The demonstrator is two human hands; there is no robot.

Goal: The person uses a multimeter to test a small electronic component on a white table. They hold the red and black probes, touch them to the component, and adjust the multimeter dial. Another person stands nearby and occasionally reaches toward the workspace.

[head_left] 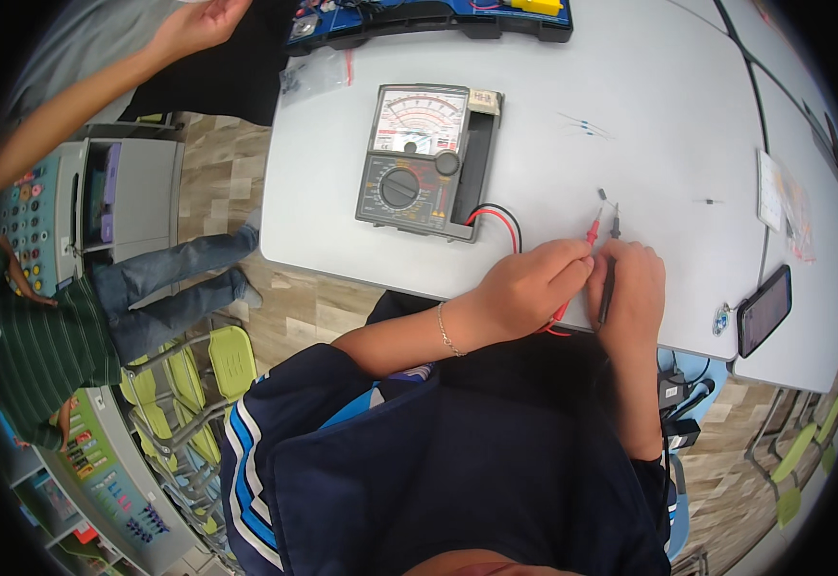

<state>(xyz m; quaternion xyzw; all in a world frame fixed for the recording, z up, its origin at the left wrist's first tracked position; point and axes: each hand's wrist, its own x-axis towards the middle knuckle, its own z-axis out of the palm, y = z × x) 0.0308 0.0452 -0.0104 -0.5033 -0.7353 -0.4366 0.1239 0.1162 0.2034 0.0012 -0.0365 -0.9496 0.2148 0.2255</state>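
Note:
My left hand (546,280) pinches a red test probe (594,230), and my right hand (635,288) grips a black test probe (615,228). Both tips come close together at a small dark component with wire leads (602,194); whether each tip touches a lead is too small to tell. Left of my hands lies an analog multimeter (409,182) with a needle scale and a round selector dial. A red and a black lead (507,219) curve out of its lower right corner.
Thin resistors (587,127) and another small component (709,202) lie on the white table (668,163). A phone (765,312) rests at the right. At the back are a plastic bag (317,77) and a blue board in a black case (428,21). Other people stand at left.

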